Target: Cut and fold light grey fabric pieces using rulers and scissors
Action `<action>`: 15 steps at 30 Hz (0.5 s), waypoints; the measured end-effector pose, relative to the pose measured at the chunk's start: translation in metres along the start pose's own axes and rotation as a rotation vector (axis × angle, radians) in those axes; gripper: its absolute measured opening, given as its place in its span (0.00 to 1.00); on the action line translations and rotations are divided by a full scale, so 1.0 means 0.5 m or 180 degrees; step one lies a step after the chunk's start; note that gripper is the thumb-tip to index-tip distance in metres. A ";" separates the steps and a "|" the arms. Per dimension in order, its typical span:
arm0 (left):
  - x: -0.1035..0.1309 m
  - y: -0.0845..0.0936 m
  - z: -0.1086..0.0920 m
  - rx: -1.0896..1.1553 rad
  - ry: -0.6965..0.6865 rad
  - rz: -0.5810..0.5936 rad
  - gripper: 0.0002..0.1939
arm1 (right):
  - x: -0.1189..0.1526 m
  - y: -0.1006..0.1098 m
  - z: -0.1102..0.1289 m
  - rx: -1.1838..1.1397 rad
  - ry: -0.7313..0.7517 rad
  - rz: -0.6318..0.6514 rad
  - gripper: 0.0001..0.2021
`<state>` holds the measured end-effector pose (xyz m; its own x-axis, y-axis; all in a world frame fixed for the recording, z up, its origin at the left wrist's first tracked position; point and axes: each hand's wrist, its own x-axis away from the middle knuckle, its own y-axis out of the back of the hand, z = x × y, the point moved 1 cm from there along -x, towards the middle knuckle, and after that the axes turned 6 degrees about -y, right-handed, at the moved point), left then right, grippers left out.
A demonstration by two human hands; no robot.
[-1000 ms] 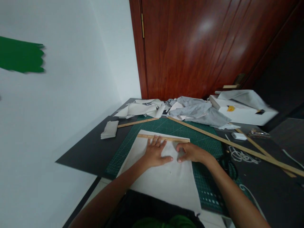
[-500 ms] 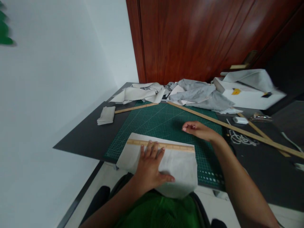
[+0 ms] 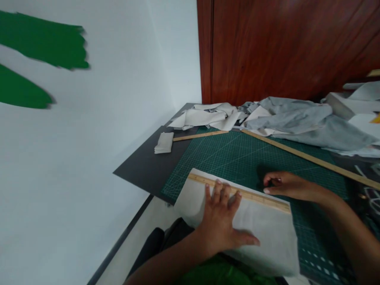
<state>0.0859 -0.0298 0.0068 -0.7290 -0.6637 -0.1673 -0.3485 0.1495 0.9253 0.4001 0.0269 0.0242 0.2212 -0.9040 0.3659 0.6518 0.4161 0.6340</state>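
Note:
A pale cloth [image 3: 267, 233] lies over the front edge of the green cutting mat [image 3: 231, 154], with a wooden ruler [image 3: 261, 199] across its far side. My left hand [image 3: 221, 217] lies spread on the cloth, its fingertips on the ruler. Just beyond the ruler's right part, my right hand [image 3: 289, 185] hovers over the mat with curled fingers, thumb and fingers near each other. Whether something small is between them is too hard to make out.
A folded cloth stack [image 3: 164, 143] sits on the dark table [image 3: 139, 166] at left, beside another wooden ruler [image 3: 202, 135]. Crumpled white cloth [image 3: 204, 116] and grey cloth [image 3: 297, 116] lie at the back. A long wooden ruler [image 3: 314, 159] crosses the right side.
The view has turned left, so the table things appear farther right. My right hand has come nearer to the ruler on the cloth. My left hand stays spread on the cloth.

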 end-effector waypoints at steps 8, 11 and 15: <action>-0.001 0.017 0.012 0.0117 -0.0178 0.0045 0.63 | -0.009 -0.002 0.001 -0.0008 -0.0166 -0.0094 0.22; -0.001 0.016 0.015 0.0151 -0.0176 0.0065 0.64 | -0.007 -0.001 0.013 0.0024 -0.0169 -0.0108 0.23; -0.002 0.016 0.015 0.0153 -0.0202 0.0079 0.65 | -0.003 -0.011 0.021 0.0125 -0.0146 -0.0185 0.24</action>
<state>0.0793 -0.0223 0.0118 -0.7732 -0.6117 -0.1674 -0.3567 0.2013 0.9123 0.3887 0.0270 0.0275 0.1498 -0.9217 0.3579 0.6333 0.3674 0.6811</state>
